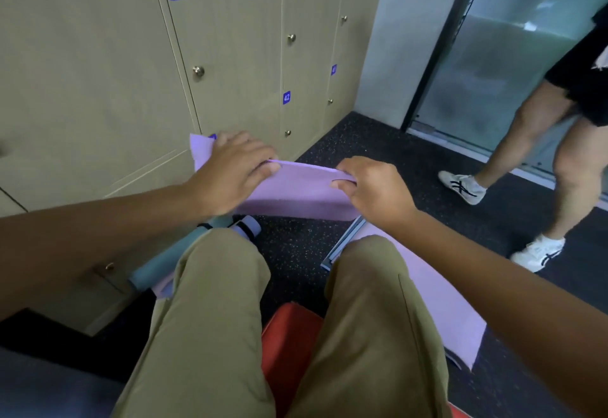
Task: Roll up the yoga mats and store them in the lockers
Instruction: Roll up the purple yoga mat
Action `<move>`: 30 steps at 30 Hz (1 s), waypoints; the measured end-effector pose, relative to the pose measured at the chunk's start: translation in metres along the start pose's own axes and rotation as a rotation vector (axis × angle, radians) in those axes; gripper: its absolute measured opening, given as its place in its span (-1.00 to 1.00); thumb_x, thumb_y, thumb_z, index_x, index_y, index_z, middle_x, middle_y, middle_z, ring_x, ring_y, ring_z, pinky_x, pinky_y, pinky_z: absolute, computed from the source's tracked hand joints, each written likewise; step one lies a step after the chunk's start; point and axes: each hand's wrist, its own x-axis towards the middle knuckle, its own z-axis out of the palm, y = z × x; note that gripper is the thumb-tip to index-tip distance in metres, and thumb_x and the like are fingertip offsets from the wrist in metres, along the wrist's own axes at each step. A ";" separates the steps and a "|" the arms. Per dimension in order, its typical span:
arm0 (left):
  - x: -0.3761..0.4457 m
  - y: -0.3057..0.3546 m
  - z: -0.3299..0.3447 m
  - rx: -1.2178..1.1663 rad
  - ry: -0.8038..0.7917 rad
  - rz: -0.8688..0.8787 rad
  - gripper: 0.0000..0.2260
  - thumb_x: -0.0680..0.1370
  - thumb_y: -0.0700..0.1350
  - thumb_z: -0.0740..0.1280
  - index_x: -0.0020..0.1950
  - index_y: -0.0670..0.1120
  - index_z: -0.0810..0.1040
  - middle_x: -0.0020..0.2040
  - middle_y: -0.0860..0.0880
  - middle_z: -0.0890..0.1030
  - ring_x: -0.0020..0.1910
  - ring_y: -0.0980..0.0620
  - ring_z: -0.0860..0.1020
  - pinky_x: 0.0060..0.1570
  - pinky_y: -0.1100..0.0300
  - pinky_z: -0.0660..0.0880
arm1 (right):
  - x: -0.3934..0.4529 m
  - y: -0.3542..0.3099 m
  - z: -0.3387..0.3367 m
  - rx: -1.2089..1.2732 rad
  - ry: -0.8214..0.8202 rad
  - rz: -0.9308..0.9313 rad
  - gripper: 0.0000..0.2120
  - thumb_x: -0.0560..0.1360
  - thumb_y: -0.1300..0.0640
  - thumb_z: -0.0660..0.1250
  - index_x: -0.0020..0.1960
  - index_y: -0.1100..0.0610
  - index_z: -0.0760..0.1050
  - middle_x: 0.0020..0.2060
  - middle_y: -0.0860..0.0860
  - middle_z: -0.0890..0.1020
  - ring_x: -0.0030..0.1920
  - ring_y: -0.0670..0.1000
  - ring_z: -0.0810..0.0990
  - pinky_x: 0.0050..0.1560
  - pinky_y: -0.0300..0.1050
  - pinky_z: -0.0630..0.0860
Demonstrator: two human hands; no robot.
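Note:
A lilac yoga mat runs from under my knees up to its far end, which is lifted off the floor in front of the lockers. My left hand holds that far edge at its left part, fingers curled over it. My right hand pinches the same edge at its right part. Two rolled mats, grey-blue with black straps, lie on the floor by my left knee against the locker base.
Beige locker doors numbered 38, 39 and 42 with round knobs stand shut ahead. A person in white trainers walks at the right by a glass door. A red seat is under me. Dark speckled floor lies between.

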 end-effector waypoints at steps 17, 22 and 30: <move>-0.166 0.110 -0.033 -0.353 -0.061 -0.338 -0.81 0.56 0.17 0.26 -0.12 0.13 0.59 -0.09 0.22 0.63 -0.04 0.13 0.55 0.09 0.01 0.38 | -0.175 -0.065 -0.024 0.020 0.067 -0.159 -0.70 0.63 -0.09 0.23 0.05 0.07 0.65 -0.24 -0.02 0.67 -0.22 0.07 0.67 -0.29 0.03 0.59; -0.203 0.146 -0.051 -0.466 -0.126 -0.464 -0.78 0.50 0.22 0.24 -0.17 0.14 0.59 -0.06 0.25 0.63 0.04 0.14 0.55 0.12 0.08 0.33 | -0.218 -0.085 -0.035 0.126 -0.025 -0.095 -0.71 0.61 -0.16 0.23 0.01 -0.01 0.63 -0.27 -0.07 0.61 -0.24 0.01 0.62 -0.30 0.06 0.57; -0.259 0.190 -0.074 -0.447 -0.207 -0.479 -0.81 0.51 0.18 0.27 -0.20 0.14 0.57 -0.12 0.15 0.62 -0.04 0.07 0.54 0.02 0.06 0.40 | -0.285 -0.117 -0.051 0.217 -0.123 -0.100 -0.71 0.66 -0.08 0.19 0.01 0.00 0.65 -0.20 -0.10 0.61 -0.16 -0.04 0.61 -0.23 0.02 0.57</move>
